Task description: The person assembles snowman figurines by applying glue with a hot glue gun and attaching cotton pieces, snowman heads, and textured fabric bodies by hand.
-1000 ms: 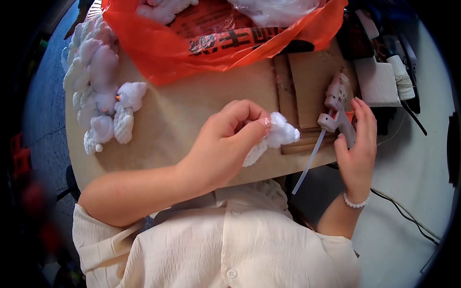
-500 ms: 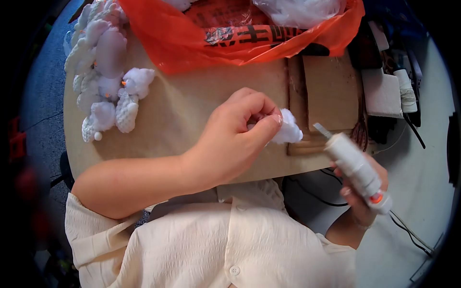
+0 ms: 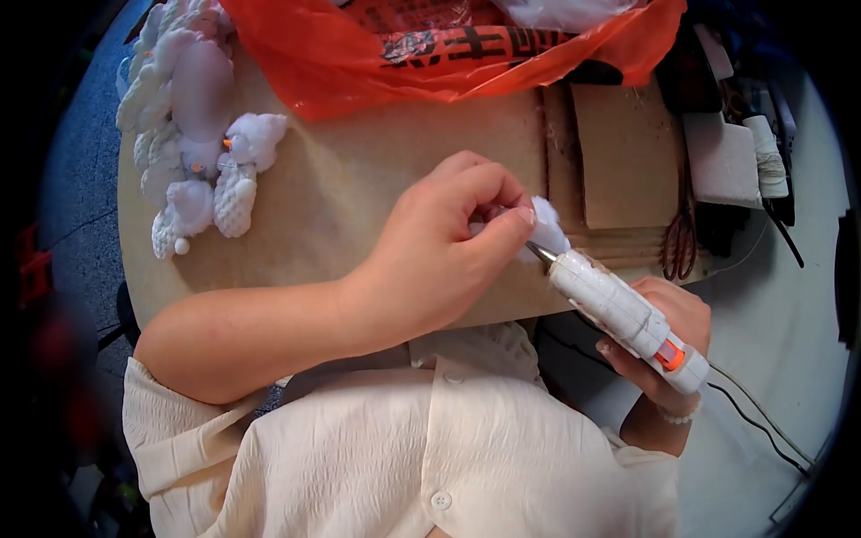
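Observation:
My left hand pinches a small fluffy white piece between thumb and fingers, above the near edge of the table; part of the piece is hidden by the fingers. A white hot glue gun with an orange patch near its rear is gripped in my right hand. Its metal nozzle points up and left, at the lower side of the white piece by my left thumb. Whether the tip touches the piece I cannot tell.
White fluffy and knitted figures, some with orange beaks, lie at the table's left. An orange plastic bag spreads across the back. To the right are cardboard, scissors, a white block and a thread spool. Cables hang below.
My right hand has brought the glue gun left, so its nozzle is now at the white piece. My left hand keeps its pinch and has barely moved.

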Demonstrator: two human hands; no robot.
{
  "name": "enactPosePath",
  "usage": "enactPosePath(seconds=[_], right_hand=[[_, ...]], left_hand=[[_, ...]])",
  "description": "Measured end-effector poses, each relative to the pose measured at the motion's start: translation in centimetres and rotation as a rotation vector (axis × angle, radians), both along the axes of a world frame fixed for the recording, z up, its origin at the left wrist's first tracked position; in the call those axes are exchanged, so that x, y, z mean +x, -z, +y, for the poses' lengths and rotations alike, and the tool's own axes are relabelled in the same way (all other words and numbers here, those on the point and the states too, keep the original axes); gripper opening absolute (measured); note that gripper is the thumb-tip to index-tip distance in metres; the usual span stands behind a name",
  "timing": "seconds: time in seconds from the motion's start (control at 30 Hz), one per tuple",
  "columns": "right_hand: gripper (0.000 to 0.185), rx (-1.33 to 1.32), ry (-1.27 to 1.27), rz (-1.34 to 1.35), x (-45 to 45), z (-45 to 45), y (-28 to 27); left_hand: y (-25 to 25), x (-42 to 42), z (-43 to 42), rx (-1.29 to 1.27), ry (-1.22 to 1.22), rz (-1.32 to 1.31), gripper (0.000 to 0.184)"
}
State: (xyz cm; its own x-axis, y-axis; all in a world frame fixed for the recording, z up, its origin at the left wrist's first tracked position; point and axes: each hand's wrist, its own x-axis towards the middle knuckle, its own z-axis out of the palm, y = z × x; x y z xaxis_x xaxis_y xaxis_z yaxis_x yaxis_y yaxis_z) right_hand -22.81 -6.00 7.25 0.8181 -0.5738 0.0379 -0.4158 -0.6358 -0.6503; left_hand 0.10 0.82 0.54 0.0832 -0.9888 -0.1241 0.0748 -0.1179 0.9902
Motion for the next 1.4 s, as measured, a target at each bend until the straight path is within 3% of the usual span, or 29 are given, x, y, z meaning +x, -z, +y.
enactPosePath(seconds=[0.53, 0.73, 0.77, 0.83, 0.87, 0.93, 0.97, 1.07, 1.17, 1.27, 1.33, 1.4], right_hand=[[0.03, -0.045, 0.101, 0.033, -0.4, 0.0, -0.5], [0.031, 0.018, 0.021, 0.008, -2.2, -1.8, -0.5], [0.034, 0.124, 0.215, -0.09, -2.6, -1.5, 0.4], [0.032, 0.096, 0.392, -0.094, -3.0, -2.4, 1.1], [0.03, 0.047, 0.502, -0.139, -2.6, -2.7, 1.8], [0.029, -0.34, 0.571, 0.202, -2.3, -4.2, 2.3], [0.03, -0.524, 0.604, 0.229, -1.9, -5.0, 3.3], [0.04, -0.458, 0.642, 0.208, -2.1, -6.4, 4.7], [0.045, -0.758, 0.57, 0.221, -0.9, -4.5, 4.7], [0.045, -0.59, 0.325, -0.107, 2.3, -1.5, 4.4], [0.045, -0.27, 0.268, -0.242, 4.0, 0.3, 5.0], [0.042, -0.207, 0.284, -0.249, 4.8, 1.0, 5.6]], left_hand=[[0.1, 0.1, -0.1, 0.053, 0.045, -0.003, 0.009], [0.7, 0.1, -0.1, 0.082, 0.04, 0.071, 0.01], [1.0, -0.1, -0.1, 0.083, 0.03, 0.107, 0.01], [1.0, -0.1, -0.2, 0.097, 0.027, 0.164, 0.011], [0.7, 0.1, -0.2, 0.11, 0.032, 0.184, 0.011], [0.4, 0.3, -0.2, 0.114, 0.037, 0.194, 0.012], [0.3, 0.3, -0.2, 0.105, 0.038, 0.184, 0.012], [0.1, 0.1, -0.3, 0.089, -0.005, 0.186, 0.015], [-0.1, 0.5, -0.3, 0.121, 0.026, 0.178, 0.013], [-0.1, 0.5, -0.5, 0.147, 0.053, 0.265, 0.012], [-0.1, 0.4, -0.5, 0.159, 0.061, 0.329, 0.012], [-0.3, 0.3, -0.4, 0.177, 0.072, 0.368, 0.012]])
